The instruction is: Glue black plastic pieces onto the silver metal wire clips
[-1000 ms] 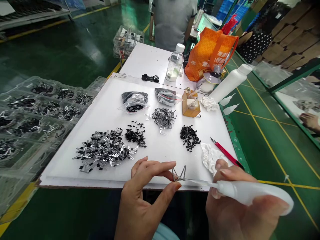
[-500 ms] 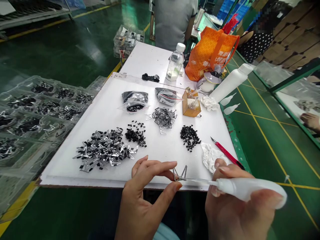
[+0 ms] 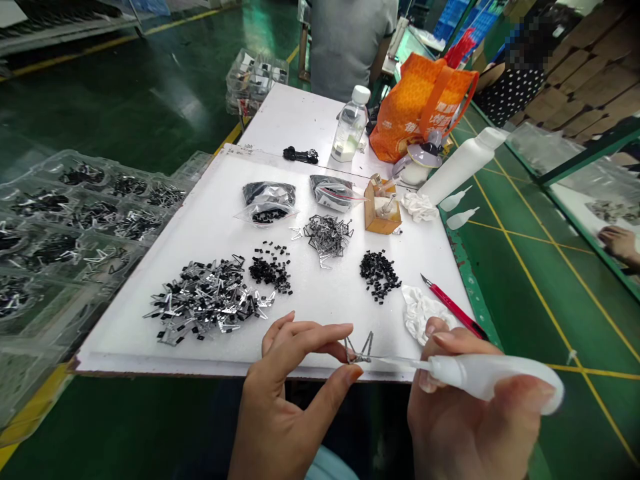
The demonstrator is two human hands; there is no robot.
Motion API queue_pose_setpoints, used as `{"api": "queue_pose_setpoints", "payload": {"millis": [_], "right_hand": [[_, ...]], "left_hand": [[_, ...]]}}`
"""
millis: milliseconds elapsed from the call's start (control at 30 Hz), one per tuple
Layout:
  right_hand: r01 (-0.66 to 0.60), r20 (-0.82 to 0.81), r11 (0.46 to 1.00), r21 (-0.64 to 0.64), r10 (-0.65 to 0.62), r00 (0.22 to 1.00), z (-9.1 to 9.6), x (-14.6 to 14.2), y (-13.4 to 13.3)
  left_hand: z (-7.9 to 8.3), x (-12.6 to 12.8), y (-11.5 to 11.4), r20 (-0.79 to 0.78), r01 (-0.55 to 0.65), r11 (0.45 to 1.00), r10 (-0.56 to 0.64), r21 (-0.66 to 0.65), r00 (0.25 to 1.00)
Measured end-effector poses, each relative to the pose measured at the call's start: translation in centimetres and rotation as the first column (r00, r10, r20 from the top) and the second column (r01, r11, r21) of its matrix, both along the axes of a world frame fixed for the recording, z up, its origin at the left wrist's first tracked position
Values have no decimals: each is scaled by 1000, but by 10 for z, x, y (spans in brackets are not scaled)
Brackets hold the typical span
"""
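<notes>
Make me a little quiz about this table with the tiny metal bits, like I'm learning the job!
1. True or false: the left hand pinches a bent metal piece.

2. What does the right hand hold?
A) a red-handled craft knife
B) a white squeeze bottle with a thin nozzle
C) a clear water bottle

3. How many clear zip bags lie on the white board?

Key: 1 true; 2 B; 3 two.
</notes>
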State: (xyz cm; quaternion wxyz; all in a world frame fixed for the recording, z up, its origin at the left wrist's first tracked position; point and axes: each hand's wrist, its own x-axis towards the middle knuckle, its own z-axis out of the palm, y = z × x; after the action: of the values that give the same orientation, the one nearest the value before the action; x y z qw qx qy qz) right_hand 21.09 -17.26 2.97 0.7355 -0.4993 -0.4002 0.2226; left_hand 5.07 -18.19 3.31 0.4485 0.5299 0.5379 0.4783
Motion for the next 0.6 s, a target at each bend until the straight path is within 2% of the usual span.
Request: {"api": "queue_pose_setpoints", "payload": {"millis": [400, 600], "right_hand": [[-7, -38, 1000, -11, 7, 999, 5, -2, 0], [-43, -25, 999, -3, 43, 999, 2, -1, 0]], "left_hand": [[1, 0, 1, 3, -18, 1000, 18, -1, 1000], [1, 0, 2, -7, -20, 1000, 20, 10, 1000]]}}
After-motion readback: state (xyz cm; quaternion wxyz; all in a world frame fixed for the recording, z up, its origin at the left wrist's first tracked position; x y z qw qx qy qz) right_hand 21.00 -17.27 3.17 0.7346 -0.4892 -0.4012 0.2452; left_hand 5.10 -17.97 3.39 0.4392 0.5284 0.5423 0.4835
